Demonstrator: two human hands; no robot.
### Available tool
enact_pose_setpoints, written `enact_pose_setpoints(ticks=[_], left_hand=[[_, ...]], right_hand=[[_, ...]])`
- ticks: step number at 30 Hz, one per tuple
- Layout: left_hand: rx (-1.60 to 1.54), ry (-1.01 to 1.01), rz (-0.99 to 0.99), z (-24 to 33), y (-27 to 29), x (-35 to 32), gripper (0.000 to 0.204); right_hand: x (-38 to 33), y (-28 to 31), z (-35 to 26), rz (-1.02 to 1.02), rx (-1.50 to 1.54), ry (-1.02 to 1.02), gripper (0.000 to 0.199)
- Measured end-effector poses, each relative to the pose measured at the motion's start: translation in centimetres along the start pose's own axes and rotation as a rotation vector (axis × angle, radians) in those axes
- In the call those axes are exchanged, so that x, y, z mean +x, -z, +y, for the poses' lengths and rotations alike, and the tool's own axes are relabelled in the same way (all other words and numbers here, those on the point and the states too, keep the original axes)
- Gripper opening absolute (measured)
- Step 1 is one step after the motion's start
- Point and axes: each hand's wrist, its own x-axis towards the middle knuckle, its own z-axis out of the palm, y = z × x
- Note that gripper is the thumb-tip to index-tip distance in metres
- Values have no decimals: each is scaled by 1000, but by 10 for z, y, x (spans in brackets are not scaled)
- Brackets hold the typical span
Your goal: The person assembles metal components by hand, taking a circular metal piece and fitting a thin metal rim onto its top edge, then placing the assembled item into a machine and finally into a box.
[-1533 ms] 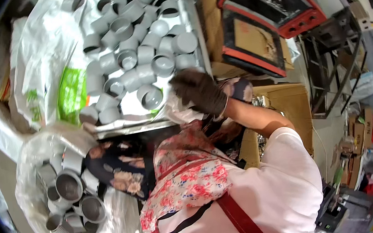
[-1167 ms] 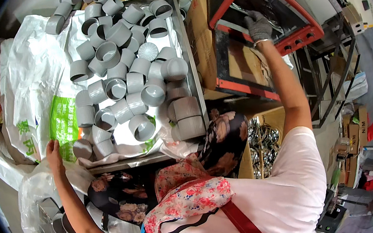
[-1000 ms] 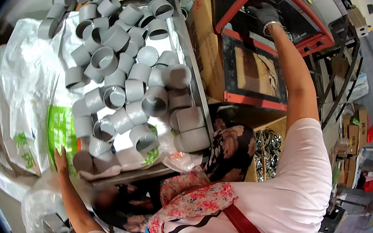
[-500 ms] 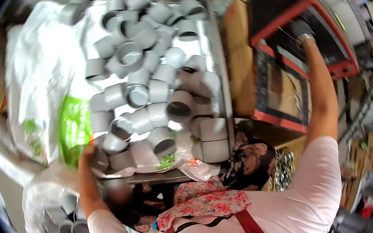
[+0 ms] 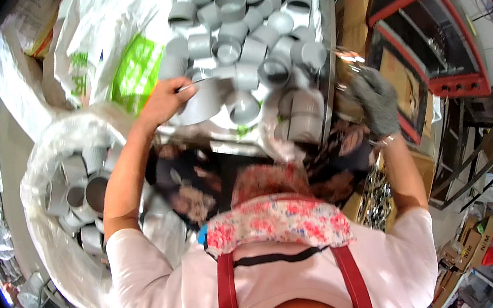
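My bare left hand (image 5: 167, 102) grips the rim of a grey plastic pipe fitting (image 5: 203, 103), short and tube-shaped, over the near left of a metal tray (image 5: 330, 77). On the tray, many similar grey pipe fittings (image 5: 236, 49) lie in a loose heap on white plastic sheeting. My right hand (image 5: 374, 100), in a grey glove, is closed beside the tray's right edge. A shiny metal piece (image 5: 350, 60) shows at its fingertips, blurred, so its exact shape cannot be made out.
At the right stands a red and black toaster oven (image 5: 445, 34), its glass door (image 5: 399, 82) hanging down. A clear bag (image 5: 36, 172) of grey fittings sits at the left. Shiny metal parts (image 5: 377, 191) fill a box at my right side. White-and-green plastic sacks (image 5: 137, 75) lie far left.
My right hand has come out of the oven toward the tray, with a shiny piece now showing. My left hand has moved right and lifted a fitting. The view has shifted.
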Motion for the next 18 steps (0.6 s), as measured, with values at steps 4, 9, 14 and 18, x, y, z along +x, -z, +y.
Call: enact_pose_setpoints(ticks=[4, 9, 14, 18], left_hand=[[-519, -78, -29, 39, -71, -83, 11], [-721, -66, 109, 10, -120, -153, 10], [-691, -142, 341, 3, -145, -173, 41], [-342, -137, 277, 5, -142, -185, 42]], right_hand=[[-53, -83, 13, -300, 651, -107, 24], [-126, -119, -3, -502, 581, -391, 23], [-156, -129, -4, -624, 346, -226, 22], [-160, -126, -7, -620, 331, -192, 23]])
